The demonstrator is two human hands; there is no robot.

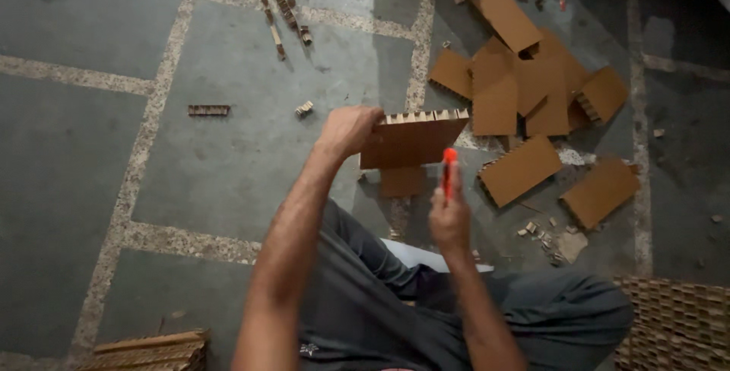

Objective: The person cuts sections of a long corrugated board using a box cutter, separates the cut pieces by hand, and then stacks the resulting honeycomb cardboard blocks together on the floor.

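Brown rectangular honeycomb cardboard panel is held up off the floor, roughly centre of view, standing on edge with its open-cell cut edge facing up. Left hand grips its left end, fingers curled tight around the panel's edge. Right hand sits just below and right of the panel, fingers closed around an orange-handled cutter, which points up and meets the panel's lower right edge; blade itself too small to make out. A smaller brown cardboard piece lies on the floor right under the held panel.

Grey stone-tile floor with pale speckled joints. Person sits on it, dark grey trousers in the lower middle of view.

Pile of cut brown cardboard rectangles lies upper right, overlapping each other, well apart from the hands. Two more separate brown rectangles lie right of the cutter: one nearer, one farther right. Small cardboard scraps lie below them.

Thin honeycomb cardboard strips lie at top centre-left, one short strip left of the left hand, a tiny offcut near that hand. Stack of honeycomb board at bottom left, large honeycomb sheet at bottom right corner.
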